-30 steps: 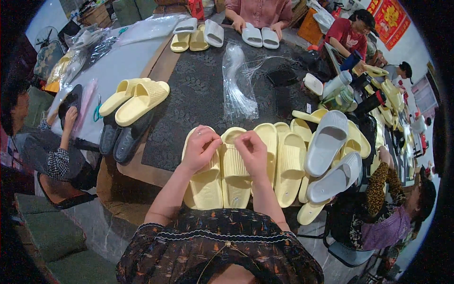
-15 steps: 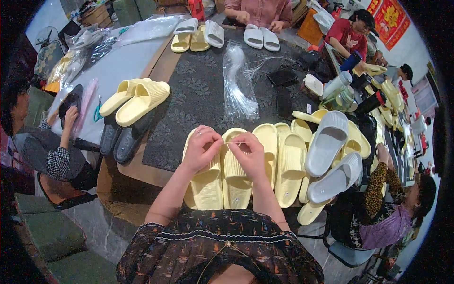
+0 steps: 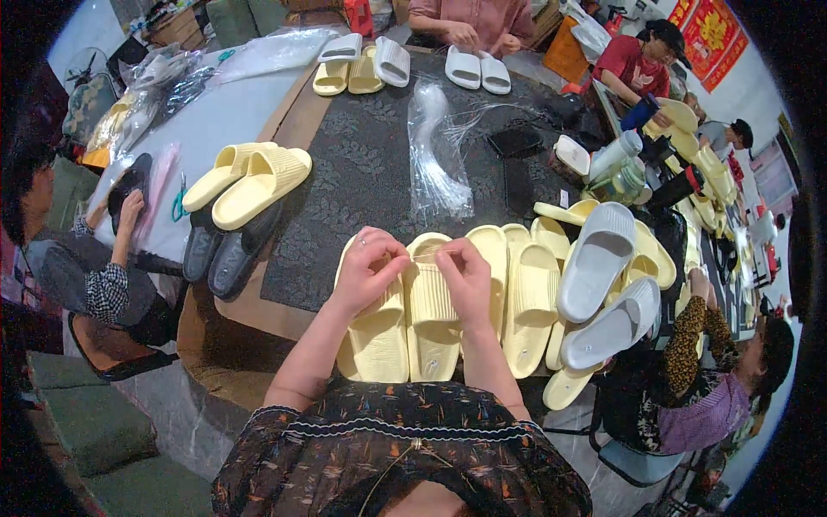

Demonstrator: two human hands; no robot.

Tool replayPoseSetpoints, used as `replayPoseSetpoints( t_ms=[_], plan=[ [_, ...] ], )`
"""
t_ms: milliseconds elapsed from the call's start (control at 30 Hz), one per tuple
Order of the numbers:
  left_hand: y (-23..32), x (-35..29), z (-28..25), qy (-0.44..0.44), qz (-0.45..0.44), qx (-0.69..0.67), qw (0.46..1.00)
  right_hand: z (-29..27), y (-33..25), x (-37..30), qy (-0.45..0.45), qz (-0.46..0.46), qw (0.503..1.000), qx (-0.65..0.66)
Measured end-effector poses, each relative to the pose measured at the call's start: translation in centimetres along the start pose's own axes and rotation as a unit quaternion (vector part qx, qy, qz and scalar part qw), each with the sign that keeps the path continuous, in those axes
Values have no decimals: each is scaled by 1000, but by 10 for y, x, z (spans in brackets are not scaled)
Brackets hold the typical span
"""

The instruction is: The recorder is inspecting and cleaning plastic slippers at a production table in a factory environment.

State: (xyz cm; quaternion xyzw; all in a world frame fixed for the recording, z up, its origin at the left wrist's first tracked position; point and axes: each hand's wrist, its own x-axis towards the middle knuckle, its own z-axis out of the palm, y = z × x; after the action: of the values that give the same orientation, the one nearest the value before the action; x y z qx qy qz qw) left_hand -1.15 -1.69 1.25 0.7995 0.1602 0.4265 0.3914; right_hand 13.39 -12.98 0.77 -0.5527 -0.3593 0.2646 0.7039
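Note:
Above a row of pale yellow slide sandals, my left hand and my right hand face each other, each with thumb and forefinger pinched. A thin pale strand, hard to make out, runs between the fingertips. Below the left hand lies one yellow slide; a second yellow slide is below the gap between the hands. Another yellow slide is partly hidden behind my right hand. Farther off on the dark mat rests a clear bag of thin translucent strands.
More yellow slides and grey slides are heaped at the right. A yellow pair sits on black slides at the left. Bottles stand at the back right. Co-workers sit around the table.
My right hand has moved a little to the right, widening the gap between the two pinches. The left hand has hardly moved. The person across the table has shifted their hands.

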Motion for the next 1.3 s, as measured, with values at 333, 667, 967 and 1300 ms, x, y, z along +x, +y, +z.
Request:
replayPoseSetpoints(
  t_ms=[333, 667, 967, 1300],
  plan=[
    [-5, -3, -3, -20, -11, -14, 1000, 0, 6, 0, -7, 15, 1000, 5],
    [-2, -1, -3, -30, 12, 6, 999, 1, 0, 0, -56, -32, 990, -122],
    [-7, -4, -3, -28, 12, 8, 999, 2, -2, -1, -53, -31, 992, -113],
    [-4, -2, -2, -8, 7, -3, 1000, -3, 5, -1, -36, 4, 998, -44]
  ],
)
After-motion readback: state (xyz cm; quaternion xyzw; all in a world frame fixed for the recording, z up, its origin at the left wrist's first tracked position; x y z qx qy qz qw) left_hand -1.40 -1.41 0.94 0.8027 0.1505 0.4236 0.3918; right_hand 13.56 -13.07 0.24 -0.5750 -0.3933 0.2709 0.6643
